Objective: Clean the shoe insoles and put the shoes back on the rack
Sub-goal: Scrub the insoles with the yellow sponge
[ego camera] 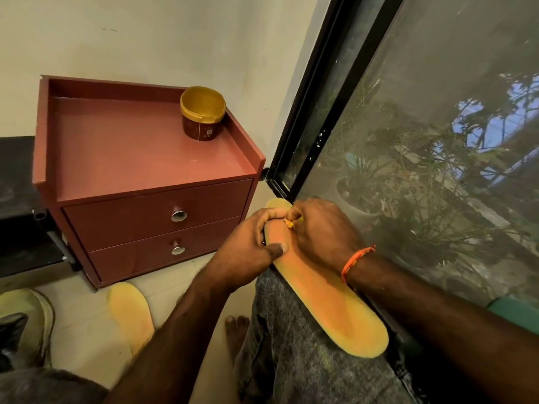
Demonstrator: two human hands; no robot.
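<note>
An orange-yellow insole (329, 304) lies along my right thigh, its toe end pointing toward the window. My left hand (250, 252) grips its left edge near the toe, thumb on top. My right hand (320, 231) is closed around a small yellow item (289, 223), mostly hidden in the fist, pressed on the insole's front part. A second yellow insole (131, 313) lies on the floor at lower left. A pale shoe (32, 322) sits at the left edge, partly cut off.
A reddish-brown two-drawer cabinet (145, 158) stands ahead, with an open gold-rimmed jar (202, 113) on its top. A black-framed mesh window (423, 147) runs along the right. My bare foot (236, 330) rests on the tiled floor.
</note>
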